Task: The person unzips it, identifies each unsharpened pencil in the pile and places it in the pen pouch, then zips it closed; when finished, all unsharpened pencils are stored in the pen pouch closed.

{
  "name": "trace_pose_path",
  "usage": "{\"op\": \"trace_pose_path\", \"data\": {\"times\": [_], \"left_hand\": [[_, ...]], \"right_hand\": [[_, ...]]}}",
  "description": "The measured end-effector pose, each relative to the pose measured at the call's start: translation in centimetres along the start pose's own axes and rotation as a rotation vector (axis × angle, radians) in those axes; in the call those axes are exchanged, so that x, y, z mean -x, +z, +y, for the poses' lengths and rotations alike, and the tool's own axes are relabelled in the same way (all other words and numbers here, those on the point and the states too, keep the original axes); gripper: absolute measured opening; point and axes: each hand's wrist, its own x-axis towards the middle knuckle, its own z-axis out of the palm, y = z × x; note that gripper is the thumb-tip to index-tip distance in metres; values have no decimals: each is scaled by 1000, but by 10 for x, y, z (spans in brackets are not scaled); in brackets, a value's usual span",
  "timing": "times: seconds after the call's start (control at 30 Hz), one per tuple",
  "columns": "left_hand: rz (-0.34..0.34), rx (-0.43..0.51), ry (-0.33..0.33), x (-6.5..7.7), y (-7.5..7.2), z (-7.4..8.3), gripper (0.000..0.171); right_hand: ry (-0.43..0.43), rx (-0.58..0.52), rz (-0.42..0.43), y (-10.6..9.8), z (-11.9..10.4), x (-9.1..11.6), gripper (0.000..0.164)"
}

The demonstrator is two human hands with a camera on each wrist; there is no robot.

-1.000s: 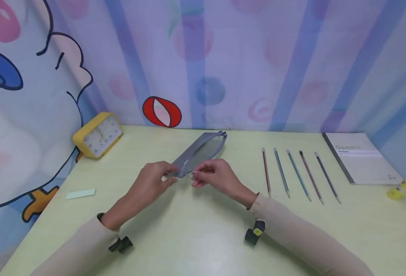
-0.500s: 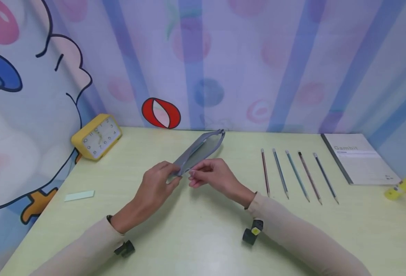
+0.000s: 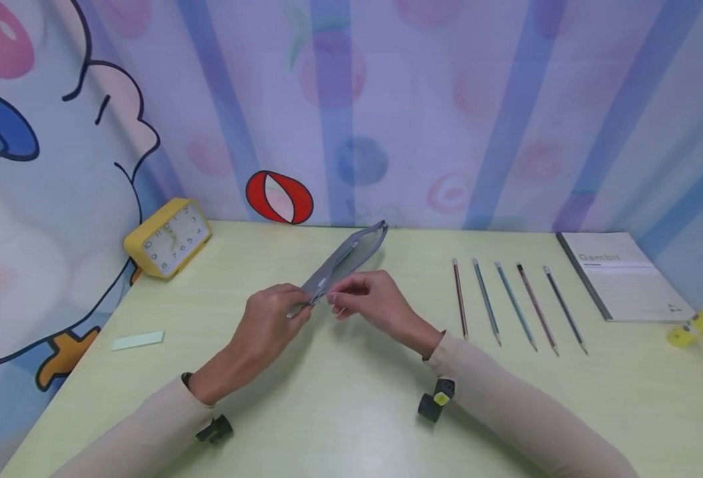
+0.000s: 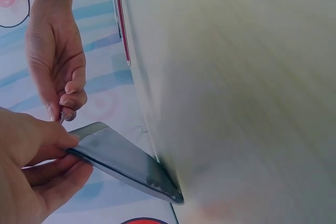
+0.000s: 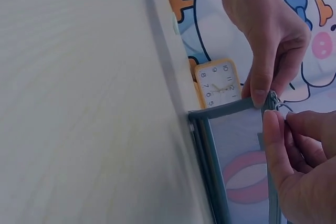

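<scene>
A grey, see-through zip pouch slants away from me between both hands, its far end near the table's back edge. My left hand pinches the near corner between thumb and fingers. Beside it, my right hand pinches the small zipper pull at that same corner. From the right wrist view, the pouch stands on edge with dark trim around a clear panel. The left wrist view shows the left thumb on top of the pouch and fingers beneath. Its zipped edge gapes toward the far end.
Several pencils lie in a row to the right, with a notebook and a yellow cylinder beyond them. At left stand a yellow clock and, nearer, a pale green strip. A printed curtain hangs behind the table.
The pouch has tilted a little and its gape looks narrower. My left hand has shifted slightly along the corner; the right has moved slightly up and left, still pinching the zipper pull.
</scene>
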Motion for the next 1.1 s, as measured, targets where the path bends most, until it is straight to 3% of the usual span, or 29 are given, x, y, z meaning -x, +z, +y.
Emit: {"op": "trace_pose_path", "data": {"times": [0.33, 0.77, 1.1], "left_hand": [[-38, 122, -69, 0, -3, 3, 19], [-59, 116, -134, -1, -6, 5, 19], [-31, 124, -105, 3, -6, 2, 17]], "right_hand": [[58, 31, -2, -10, -9, -6, 21], [140, 152, -23, -30, -10, -18, 20], [159, 261, 61, -66, -4, -31, 22]]}}
